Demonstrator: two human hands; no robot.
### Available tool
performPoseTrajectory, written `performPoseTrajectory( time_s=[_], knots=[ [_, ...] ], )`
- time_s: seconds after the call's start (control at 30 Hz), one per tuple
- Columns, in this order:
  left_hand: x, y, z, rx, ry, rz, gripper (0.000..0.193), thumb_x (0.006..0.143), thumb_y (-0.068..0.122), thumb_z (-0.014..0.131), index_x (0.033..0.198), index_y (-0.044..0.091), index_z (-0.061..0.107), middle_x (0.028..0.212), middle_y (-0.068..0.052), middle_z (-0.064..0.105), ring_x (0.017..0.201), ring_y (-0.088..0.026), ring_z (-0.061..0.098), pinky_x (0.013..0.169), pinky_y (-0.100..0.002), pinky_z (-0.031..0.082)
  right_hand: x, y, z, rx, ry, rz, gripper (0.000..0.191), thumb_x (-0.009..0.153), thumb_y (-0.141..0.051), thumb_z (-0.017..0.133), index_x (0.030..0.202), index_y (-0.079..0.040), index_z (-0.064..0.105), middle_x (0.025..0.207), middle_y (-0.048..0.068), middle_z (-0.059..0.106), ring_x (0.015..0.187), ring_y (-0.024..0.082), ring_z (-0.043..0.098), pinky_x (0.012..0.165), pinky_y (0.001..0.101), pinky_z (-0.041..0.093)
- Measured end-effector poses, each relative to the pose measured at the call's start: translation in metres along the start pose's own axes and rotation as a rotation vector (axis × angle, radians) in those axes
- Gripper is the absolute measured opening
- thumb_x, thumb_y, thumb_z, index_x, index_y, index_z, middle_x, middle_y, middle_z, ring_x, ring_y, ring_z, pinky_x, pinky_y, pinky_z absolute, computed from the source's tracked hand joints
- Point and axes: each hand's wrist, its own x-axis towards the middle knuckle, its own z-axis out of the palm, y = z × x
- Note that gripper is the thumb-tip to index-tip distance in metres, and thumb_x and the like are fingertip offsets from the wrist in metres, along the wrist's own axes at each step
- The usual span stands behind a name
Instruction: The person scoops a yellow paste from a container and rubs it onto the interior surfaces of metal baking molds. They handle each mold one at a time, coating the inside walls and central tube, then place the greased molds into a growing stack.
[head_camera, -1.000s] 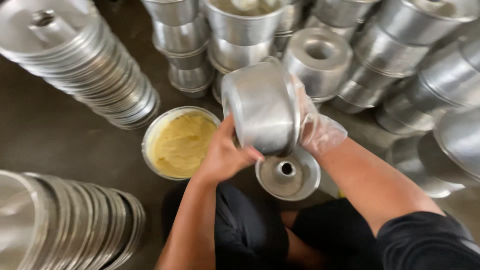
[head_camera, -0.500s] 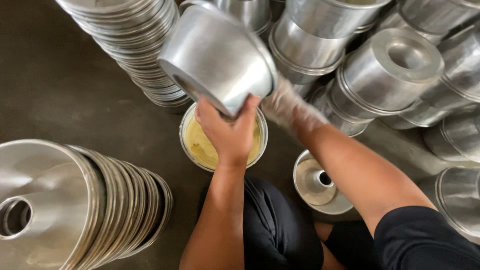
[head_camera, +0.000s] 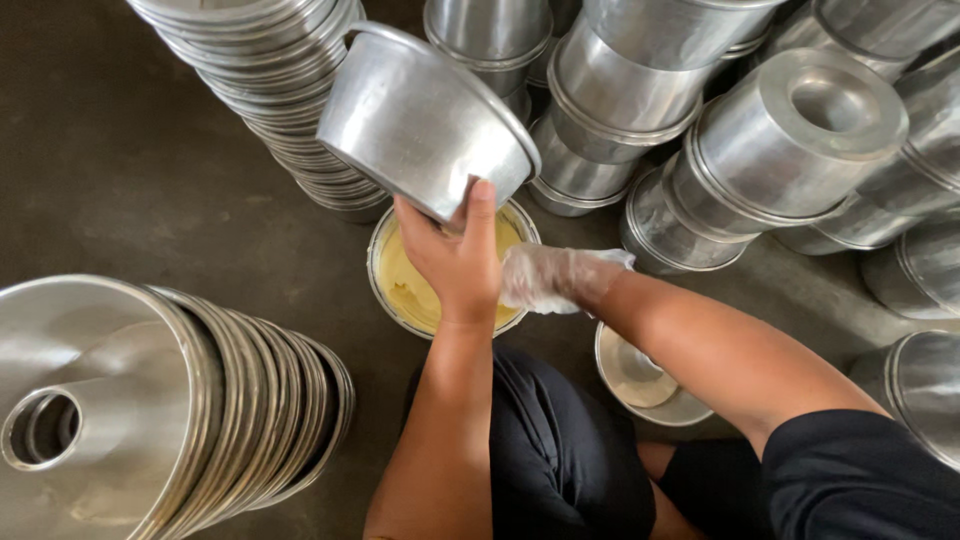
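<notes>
Left hand (head_camera: 455, 255) is gripping the rim of a round aluminium cake pan (head_camera: 425, 120), fingers closed over the edge and thumb up against the outer wall, holding it tilted with its mouth turned down and away. That pan is hanging just above and behind the tub of yellow grease (head_camera: 420, 285), which is sitting on the floor in front of the person's knees. Right hand (head_camera: 550, 278), wrapped in a thin clear plastic glove, is lying loosely curled just right of the tub, holding nothing that can be seen. Judging from this, greasing well is calling for a firm rim grip, the pan turned steadily so the gloved hand is reaching every part of the inner wall. A small metal tube insert (head_camera: 645, 375) is resting on the floor right of the tub, near the knee
</notes>
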Motion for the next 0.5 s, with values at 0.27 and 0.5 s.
performPoseTrajectory(
  time_s=[0.27,0.5],
  knots=[
    [-0.011,-0.046,-0.022,-0.184,0.053,0.097,0.056,0.103,0.021,0.069,0.146,-0.004,0.043,0.121,-0.007,0.055,0.107,-0.016,0.053,0.099,-0.032,0.046,-0.080,0.007,-0.051,0.762,0.382,0.003,0.026,0.080,-0.010,0.073,0.106,-0.005,0.072,0.108,0.011,0.069,0.105,0.026,0.063,0.092,0.0399,0.049],
    [-0.031,-0.086,-0.027,-0.547,-0.219,-0.266,0.044,0.102,0.035,0.063,0.126,-0.001,0.052,0.117,-0.004,0.058,0.109,-0.017,0.055,0.096,-0.034,0.046,-0.210,-0.030,-0.054,1.974,1.015,0.005,0.035,0.093,-0.025,0.069,0.118,-0.001,0.061,0.113,0.015,0.067,0.110,0.028,0.066,0.103,0.0433,0.054]
  ],
)
